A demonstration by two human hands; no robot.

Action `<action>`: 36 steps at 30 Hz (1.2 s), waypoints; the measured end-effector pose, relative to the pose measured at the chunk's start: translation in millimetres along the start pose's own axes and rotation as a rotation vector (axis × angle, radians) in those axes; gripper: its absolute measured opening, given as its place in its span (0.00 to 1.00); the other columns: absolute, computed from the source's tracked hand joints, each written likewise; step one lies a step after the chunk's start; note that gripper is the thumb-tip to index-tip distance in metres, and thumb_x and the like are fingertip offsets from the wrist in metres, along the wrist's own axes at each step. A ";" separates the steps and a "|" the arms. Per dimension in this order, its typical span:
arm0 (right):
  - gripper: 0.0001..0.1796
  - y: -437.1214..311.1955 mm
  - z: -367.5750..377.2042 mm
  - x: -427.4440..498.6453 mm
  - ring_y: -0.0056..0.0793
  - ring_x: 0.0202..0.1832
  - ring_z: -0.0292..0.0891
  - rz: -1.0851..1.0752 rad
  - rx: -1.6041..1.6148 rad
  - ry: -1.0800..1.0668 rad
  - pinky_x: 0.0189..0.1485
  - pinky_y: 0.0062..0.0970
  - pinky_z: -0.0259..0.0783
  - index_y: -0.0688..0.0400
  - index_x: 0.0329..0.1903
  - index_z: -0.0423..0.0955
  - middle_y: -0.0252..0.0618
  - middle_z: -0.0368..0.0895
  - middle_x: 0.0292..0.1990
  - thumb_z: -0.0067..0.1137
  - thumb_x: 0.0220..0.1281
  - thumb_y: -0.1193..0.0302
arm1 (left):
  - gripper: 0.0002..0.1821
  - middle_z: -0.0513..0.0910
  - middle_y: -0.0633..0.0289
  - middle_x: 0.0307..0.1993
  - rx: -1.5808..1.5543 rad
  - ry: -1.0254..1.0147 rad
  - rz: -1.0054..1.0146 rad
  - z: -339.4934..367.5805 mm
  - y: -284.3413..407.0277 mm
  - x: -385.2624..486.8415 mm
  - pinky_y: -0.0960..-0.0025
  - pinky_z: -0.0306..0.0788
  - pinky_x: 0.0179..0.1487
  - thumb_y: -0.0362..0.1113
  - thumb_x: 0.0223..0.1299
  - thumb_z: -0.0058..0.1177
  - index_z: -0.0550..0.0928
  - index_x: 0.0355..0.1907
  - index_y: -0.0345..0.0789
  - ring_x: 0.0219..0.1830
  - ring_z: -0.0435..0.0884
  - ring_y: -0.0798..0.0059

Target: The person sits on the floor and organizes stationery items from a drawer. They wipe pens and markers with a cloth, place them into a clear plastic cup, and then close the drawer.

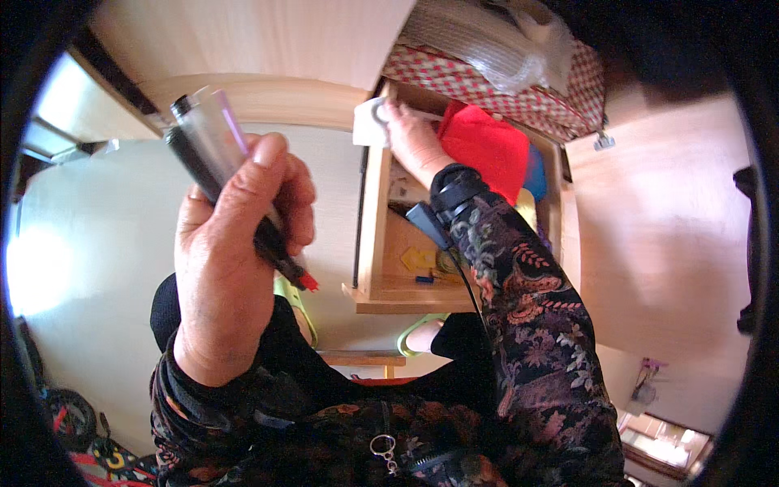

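Note:
Raised over the left side, my left hand point(228, 255) grips a bundle of pens point(210, 164). Black barrels, a clear one and a purple strip show in it, and a red tip points down to the right. My right hand point(417, 143) reaches over an open wooden drawer point(372, 243) and holds a white object point(368, 122) with a grey ring at the drawer's left wall. What this object is, I cannot tell. Beside that hand lies a bright red cloth-like item point(487, 149). My fingertips on the right are partly hidden.
Nearer in the drawer are a yellow piece point(417, 259) and a small blue piece point(425, 280). A red-and-white checked box point(450, 70) with plastic wrap point(517, 55) stands behind it. A cable point(467, 280) hangs by my right sleeve. A wooden stool edge point(362, 359) shows below.

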State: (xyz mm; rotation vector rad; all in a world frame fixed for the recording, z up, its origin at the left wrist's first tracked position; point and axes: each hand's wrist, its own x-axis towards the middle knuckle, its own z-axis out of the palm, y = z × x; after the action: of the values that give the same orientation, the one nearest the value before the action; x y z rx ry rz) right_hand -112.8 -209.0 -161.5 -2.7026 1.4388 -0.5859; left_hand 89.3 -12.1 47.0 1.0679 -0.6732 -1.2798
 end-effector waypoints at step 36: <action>0.38 80.5 -94.4 -124.2 0.39 0.37 0.78 0.248 -0.444 -0.348 0.37 0.35 0.74 0.61 0.56 0.64 0.46 0.74 0.41 0.69 0.40 0.60 | 0.12 0.76 0.65 0.23 0.120 -0.158 -0.042 29.6 -37.4 6.3 0.79 0.62 0.24 0.42 0.61 0.54 0.77 0.30 0.34 0.20 0.71 0.82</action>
State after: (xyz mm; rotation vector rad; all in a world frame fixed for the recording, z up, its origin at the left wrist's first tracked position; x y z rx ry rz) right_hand -271.2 -140.8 -128.5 -2.6575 1.9313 0.2364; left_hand 48.7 -23.7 24.0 1.0906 -0.8595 -1.3843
